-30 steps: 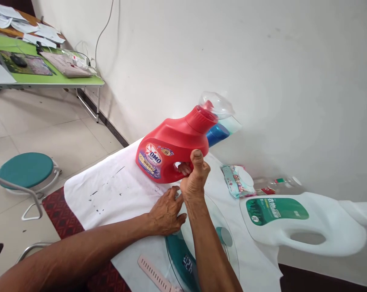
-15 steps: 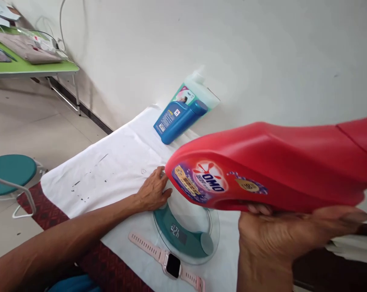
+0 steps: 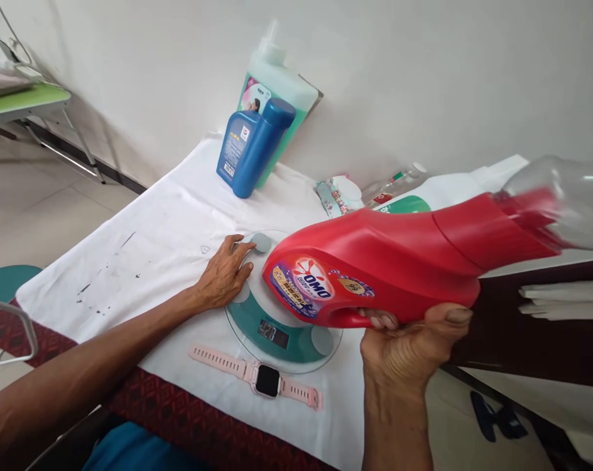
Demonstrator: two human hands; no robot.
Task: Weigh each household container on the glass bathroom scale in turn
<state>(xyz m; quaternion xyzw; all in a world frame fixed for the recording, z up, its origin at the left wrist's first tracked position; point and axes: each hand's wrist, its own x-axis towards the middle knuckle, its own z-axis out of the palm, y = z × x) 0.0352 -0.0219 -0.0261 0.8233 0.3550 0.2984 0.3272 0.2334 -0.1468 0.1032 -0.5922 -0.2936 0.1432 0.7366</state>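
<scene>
My right hand (image 3: 409,347) is closed round the handle of a red OMO detergent bottle (image 3: 389,261), which lies tilted on its side in the air, its clear cap (image 3: 566,196) pointing right. The bottle's base hangs over a round teal glass scale (image 3: 277,327) lying on a white cloth (image 3: 149,255). My left hand (image 3: 225,275) rests flat on the scale's left edge with its fingers stretched out, holding nothing.
A pink smartwatch (image 3: 260,379) lies in front of the scale. A blue bottle (image 3: 252,147) and a pale green jug (image 3: 281,85) lean against the wall. A wipes pack (image 3: 338,193), a clear bottle (image 3: 395,183) and a white jug (image 3: 424,196) lie behind the red bottle.
My right hand lifted the red bottle off the cloth and swung it toward me and to the right, over the scale. My left hand stayed at the scale's edge.
</scene>
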